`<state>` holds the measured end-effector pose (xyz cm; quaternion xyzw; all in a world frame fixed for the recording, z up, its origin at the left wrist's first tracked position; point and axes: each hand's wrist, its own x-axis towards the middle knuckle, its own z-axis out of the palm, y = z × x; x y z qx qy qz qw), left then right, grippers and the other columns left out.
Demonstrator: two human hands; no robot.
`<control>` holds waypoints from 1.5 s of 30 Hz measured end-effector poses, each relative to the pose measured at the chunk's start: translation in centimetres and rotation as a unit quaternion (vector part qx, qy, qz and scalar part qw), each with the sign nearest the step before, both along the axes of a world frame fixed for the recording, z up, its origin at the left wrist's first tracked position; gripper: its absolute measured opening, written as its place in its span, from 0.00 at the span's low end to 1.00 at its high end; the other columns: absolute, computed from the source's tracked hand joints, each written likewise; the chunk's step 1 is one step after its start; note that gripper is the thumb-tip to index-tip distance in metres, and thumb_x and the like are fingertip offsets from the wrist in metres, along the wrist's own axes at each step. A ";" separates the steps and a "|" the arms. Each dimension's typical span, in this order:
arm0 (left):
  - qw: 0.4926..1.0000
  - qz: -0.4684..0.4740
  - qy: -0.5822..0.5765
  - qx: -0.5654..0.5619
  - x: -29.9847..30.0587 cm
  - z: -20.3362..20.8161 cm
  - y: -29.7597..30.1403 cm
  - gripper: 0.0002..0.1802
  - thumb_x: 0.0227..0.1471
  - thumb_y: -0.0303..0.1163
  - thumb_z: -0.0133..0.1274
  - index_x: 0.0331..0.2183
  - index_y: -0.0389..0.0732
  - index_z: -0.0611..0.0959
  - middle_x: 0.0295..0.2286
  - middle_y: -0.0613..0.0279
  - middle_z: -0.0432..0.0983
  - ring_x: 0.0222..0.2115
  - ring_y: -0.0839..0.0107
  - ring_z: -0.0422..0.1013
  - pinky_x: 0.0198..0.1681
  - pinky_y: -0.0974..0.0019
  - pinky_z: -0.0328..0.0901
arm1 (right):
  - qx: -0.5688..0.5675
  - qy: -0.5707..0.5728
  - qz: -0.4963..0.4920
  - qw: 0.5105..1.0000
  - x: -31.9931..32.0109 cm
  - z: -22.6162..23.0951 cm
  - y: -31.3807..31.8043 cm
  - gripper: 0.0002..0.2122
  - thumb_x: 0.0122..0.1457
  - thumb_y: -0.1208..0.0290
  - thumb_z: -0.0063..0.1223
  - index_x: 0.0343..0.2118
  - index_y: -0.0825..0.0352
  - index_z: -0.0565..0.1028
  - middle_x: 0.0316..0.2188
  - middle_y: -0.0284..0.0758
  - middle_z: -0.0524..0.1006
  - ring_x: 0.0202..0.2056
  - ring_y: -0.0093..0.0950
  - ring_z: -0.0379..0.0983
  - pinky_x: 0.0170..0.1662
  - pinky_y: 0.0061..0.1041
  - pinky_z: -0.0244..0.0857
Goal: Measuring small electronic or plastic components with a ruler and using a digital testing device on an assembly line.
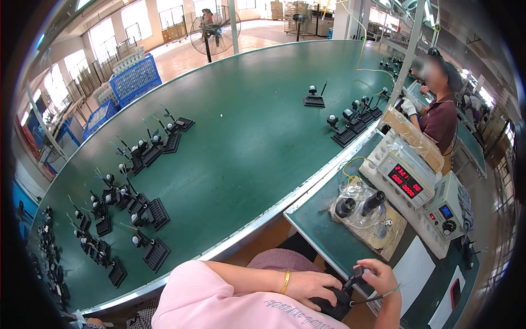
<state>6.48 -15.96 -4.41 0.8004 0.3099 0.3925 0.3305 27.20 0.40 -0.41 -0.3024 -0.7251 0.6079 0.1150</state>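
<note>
Close to my body, at the lower edge, I hold a black floodlight with a small jointed head and a cable with thin loose wires. My left hand, with a gold bangle at its wrist, lies over the floodlight's body, fingers curled on it. At the upper end my right hand pinches the small black head between thumb and fingers. The cable runs beneath my right hand, its wire ends fanning out beyond. Part of the body is hidden by my left hand and the pink sleeve.
Many similar floodlights stand along the left of the green table, others at the far right. The side bench holds a fixture board, a meter with red digits, a power supply and a phone. A gloved co-worker sits beyond.
</note>
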 end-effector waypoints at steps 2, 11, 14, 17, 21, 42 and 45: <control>1.000 0.000 -0.013 0.007 -0.1 0.0 0.1 0.20 0.40 0.31 0.61 0.40 0.44 0.78 0.46 0.49 0.65 0.48 0.49 0.65 0.50 0.54 0.63 | -0.011 -0.070 0.014 0.997 0.3 0.2 -0.3 0.22 0.50 0.59 0.57 0.45 0.70 0.75 0.37 0.41 0.79 0.27 0.14 0.67 0.26 0.13 0.59; 0.999 -0.029 -0.034 0.010 0.3 -0.6 0.1 0.21 0.41 0.31 0.62 0.41 0.42 0.78 0.46 0.47 0.64 0.48 0.48 0.65 0.50 0.54 0.63 | -0.177 0.023 -0.090 0.980 0.0 0.7 -3.4 0.21 0.49 0.62 0.57 0.42 0.74 0.74 0.33 0.48 0.79 0.18 0.19 0.66 0.18 0.14 0.55; 0.999 -0.028 -0.039 0.015 0.4 -0.9 -0.1 0.22 0.41 0.32 0.62 0.42 0.42 0.77 0.46 0.47 0.64 0.47 0.47 0.65 0.49 0.54 0.64 | -0.109 -0.014 -0.112 0.988 -0.6 1.5 -4.4 0.19 0.48 0.66 0.57 0.41 0.74 0.75 0.31 0.44 0.79 0.24 0.22 0.73 0.24 0.17 0.63; 0.999 -0.012 -0.040 0.009 0.5 -1.1 -0.3 0.23 0.40 0.32 0.62 0.42 0.42 0.78 0.46 0.47 0.64 0.46 0.47 0.66 0.48 0.54 0.65 | 0.079 -0.031 -0.068 0.994 -0.8 0.1 -5.2 0.19 0.45 0.70 0.60 0.41 0.74 0.75 0.30 0.40 0.79 0.30 0.27 0.76 0.33 0.21 0.69; 0.999 0.003 -0.041 0.017 0.4 -1.1 -0.8 0.22 0.41 0.32 0.62 0.41 0.42 0.79 0.46 0.46 0.65 0.46 0.47 0.66 0.48 0.54 0.65 | 0.265 -0.060 0.004 0.962 -1.4 0.7 -5.4 0.19 0.41 0.74 0.63 0.41 0.70 0.76 0.31 0.37 0.79 0.32 0.24 0.75 0.37 0.23 0.69; 0.432 0.844 0.312 -0.058 -19.5 -4.5 -20.7 0.19 0.41 0.24 0.54 0.40 0.40 0.77 0.44 0.47 0.66 0.48 0.50 0.61 0.54 0.52 0.55 | 0.044 0.043 -0.137 0.989 -4.1 -5.5 -3.2 0.11 0.56 0.79 0.50 0.43 0.68 0.73 0.30 0.32 0.76 0.31 0.18 0.70 0.33 0.18 0.65; 0.555 0.793 0.248 -0.034 -18.7 -3.7 -12.9 0.17 0.42 0.22 0.53 0.39 0.39 0.77 0.45 0.47 0.66 0.50 0.50 0.60 0.55 0.52 0.55 | 0.148 0.015 -0.068 0.987 -4.6 -5.0 -2.9 0.08 0.57 0.78 0.49 0.39 0.69 0.74 0.28 0.37 0.77 0.25 0.24 0.74 0.29 0.20 0.67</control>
